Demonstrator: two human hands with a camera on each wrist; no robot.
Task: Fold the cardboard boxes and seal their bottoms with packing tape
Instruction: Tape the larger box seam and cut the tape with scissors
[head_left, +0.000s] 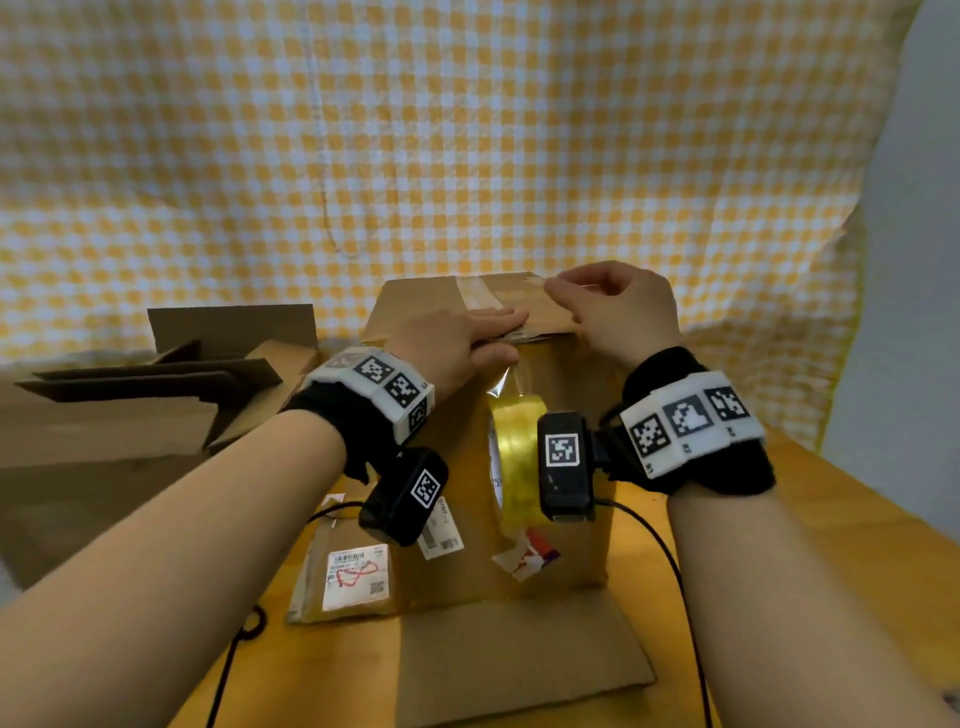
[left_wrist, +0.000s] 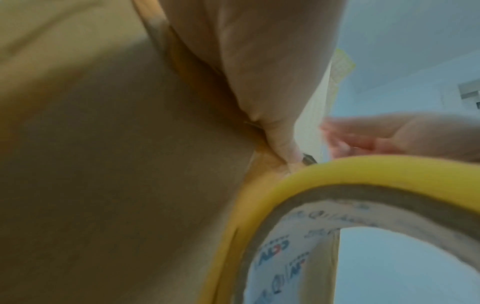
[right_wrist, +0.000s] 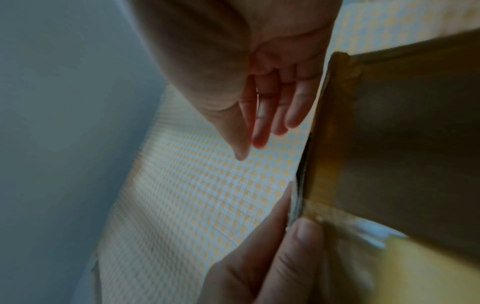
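A brown cardboard box (head_left: 415, 296) stands upright on the wooden table (head_left: 841, 530), its folded flaps on top. A strip of clear tape runs over the top and down the near face, and a yellow tape roll (head_left: 514, 457) hangs from it there. My left hand (head_left: 483, 332) lies flat with straight fingers on the top's near edge, pressing the tape down. My right hand (head_left: 587, 301) hovers over the top right part, fingers relaxed and holding nothing. In the left wrist view the roll (left_wrist: 324, 174) hangs just under my left hand (left_wrist: 259, 82). The right wrist view shows my right hand's (right_wrist: 265, 107) empty fingers beside the box (right_wrist: 415, 144).
Flattened cardboard boxes (head_left: 156, 374) lie stacked at the left. A flat box with a white label (head_left: 353, 571) lies on the table in front, beside the standing box's lower flap (head_left: 519, 660). Black cables (head_left: 680, 582) trail across the table. A yellow checked cloth (head_left: 467, 156) hangs behind.
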